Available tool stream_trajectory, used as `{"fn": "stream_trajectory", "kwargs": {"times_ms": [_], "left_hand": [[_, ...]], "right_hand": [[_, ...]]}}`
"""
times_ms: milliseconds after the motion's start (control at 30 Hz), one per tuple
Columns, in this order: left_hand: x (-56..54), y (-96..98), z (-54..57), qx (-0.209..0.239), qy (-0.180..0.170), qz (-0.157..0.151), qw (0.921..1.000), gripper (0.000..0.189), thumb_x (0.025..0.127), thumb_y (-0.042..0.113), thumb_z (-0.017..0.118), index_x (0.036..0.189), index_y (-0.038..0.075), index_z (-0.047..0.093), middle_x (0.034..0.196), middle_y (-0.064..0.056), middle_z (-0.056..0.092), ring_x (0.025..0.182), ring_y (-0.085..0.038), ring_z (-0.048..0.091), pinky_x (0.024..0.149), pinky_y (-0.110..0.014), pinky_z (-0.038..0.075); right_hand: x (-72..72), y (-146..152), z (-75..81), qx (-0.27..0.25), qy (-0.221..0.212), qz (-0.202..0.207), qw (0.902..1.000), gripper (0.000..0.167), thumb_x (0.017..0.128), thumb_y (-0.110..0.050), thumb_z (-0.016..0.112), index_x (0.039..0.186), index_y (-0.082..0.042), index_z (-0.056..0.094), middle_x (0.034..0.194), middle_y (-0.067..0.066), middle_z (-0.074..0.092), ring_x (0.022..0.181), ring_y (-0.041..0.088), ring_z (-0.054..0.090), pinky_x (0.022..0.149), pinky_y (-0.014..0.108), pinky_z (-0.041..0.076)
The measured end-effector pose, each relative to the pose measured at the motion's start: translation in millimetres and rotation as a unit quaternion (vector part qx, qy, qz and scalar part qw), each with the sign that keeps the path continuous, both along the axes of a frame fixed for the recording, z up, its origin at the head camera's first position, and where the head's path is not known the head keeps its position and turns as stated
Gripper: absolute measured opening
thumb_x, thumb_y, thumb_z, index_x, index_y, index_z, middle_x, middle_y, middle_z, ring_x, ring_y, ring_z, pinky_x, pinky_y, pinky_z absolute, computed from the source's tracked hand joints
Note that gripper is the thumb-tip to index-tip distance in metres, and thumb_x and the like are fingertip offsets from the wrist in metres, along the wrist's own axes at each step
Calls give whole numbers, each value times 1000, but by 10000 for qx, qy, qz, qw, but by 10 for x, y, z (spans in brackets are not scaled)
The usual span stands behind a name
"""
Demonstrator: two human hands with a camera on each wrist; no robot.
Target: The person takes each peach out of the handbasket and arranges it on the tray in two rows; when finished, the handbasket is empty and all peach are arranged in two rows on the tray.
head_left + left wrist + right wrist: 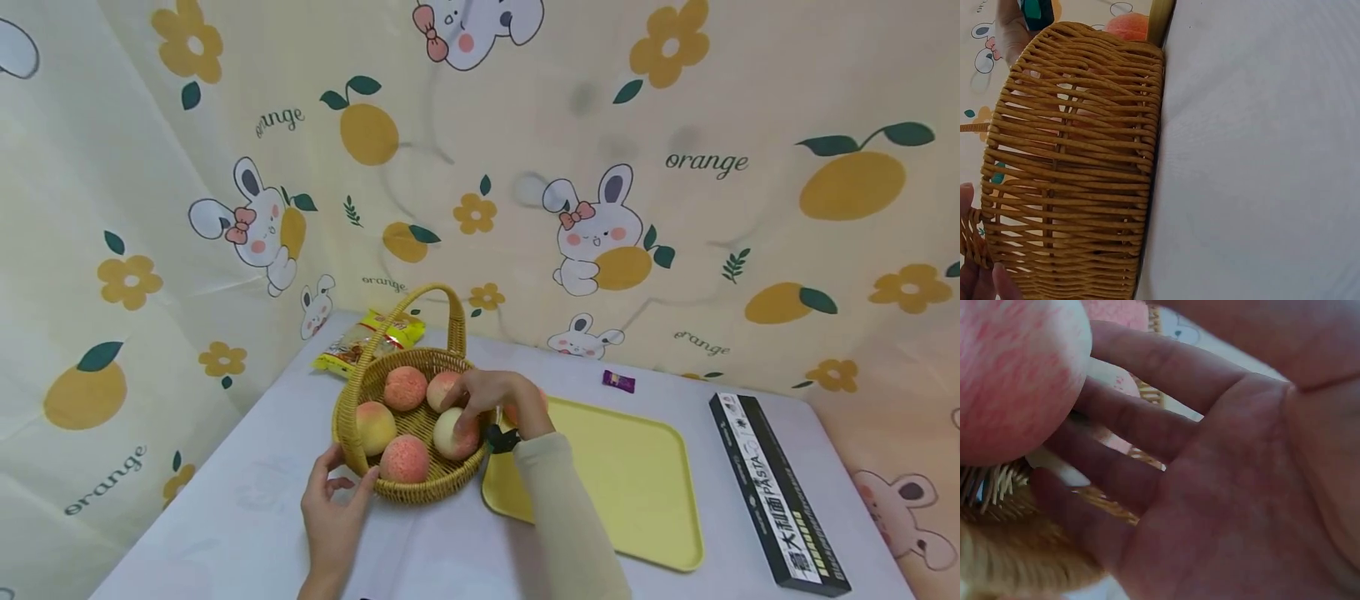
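A woven basket with an arched handle holds several peaches. My left hand grips its front-left rim by the handle base, with the fingertips at the wicker in the left wrist view. The right hand reaches over the right rim and holds a pale pink-and-white peach inside the basket. In the right wrist view, its fingers pass behind that peach. A further peach lies on the yellow tray, mostly hidden by the right hand in the head view.
Behind the basket lies a yellow snack bag. A small purple packet sits beyond the tray. Along the right side lies a long black pasta box. A printed cloth hangs behind the white table.
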State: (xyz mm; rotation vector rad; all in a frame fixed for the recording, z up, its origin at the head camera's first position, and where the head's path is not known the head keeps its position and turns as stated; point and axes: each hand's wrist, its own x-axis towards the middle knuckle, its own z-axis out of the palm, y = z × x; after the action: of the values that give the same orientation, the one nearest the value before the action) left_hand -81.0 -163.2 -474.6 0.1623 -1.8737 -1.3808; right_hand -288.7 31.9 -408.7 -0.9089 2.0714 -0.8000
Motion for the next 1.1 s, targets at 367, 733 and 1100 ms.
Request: {"fn": "stream_trajectory", "kwargs": {"times_ms": [367, 733, 1100], "left_hand": [[-2, -8, -12, -2, -29, 8, 10000, 51, 75, -13, 80, 121, -11, 59, 110, 1, 61, 100, -9, 55, 65, -23, 47], [-3, -4, -17, -44, 52, 7, 10000, 50, 75, -14, 80, 120, -11, 59, 110, 3, 60, 100, -9, 55, 65, -23, 47], [0, -2, -12, -59, -18, 58, 10000, 51, 74, -14, 80, 120, -11, 59, 110, -6, 63, 100, -7, 55, 65, -22, 46]], "right_hand": [[8, -128, -59, 215, -96, 244, 9994, 55, 78, -9, 85, 130, -6, 65, 128, -1, 59, 112, 11, 51, 92, 27, 46], [16, -204, -55, 474, 51, 401, 9981, 56, 77, -4, 85, 129, -6, 65, 119, -3, 60, 102, 11, 54, 85, 26, 49], [5, -193, -49, 646, 35, 595, 9961, 56, 82, -11, 82, 135, -7, 61, 128, -3, 62, 108, 7, 53, 91, 25, 47]]}}
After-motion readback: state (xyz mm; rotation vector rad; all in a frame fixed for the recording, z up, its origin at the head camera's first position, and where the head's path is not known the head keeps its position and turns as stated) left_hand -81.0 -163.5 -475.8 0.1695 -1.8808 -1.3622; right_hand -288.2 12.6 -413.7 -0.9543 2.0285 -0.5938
